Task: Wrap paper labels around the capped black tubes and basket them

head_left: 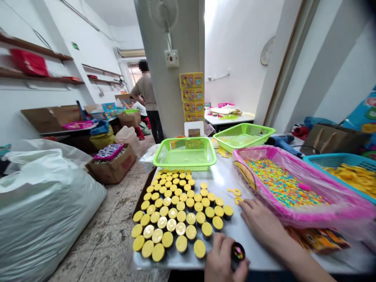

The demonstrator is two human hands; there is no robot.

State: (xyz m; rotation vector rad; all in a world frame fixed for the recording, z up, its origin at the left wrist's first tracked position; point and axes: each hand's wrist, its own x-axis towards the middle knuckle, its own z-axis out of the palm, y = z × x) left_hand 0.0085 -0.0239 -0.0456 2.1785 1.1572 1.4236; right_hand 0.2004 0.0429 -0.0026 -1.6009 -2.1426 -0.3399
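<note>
My left hand [221,256], at the front edge of the table, is closed around a small black cup [238,252] with colorful bits inside its open top. My right hand [261,219] reaches over the white tabletop with fingers stretched out, its fingertips at a yellow plastic ring piece [238,200]. Just beyond that lies another yellow ring piece [235,192]. To the left of both hands stand many small dark cups with yellow lids [181,216], set upright close together.
A pink basket [286,213] lined with plastic holds colorful beads [277,182]. Behind it, a blue basket [311,158] contains yellow pieces. Two green baskets [185,166] are at the back. A large white sack [44,211] stands left on the floor; a person [150,94] stands farther off.
</note>
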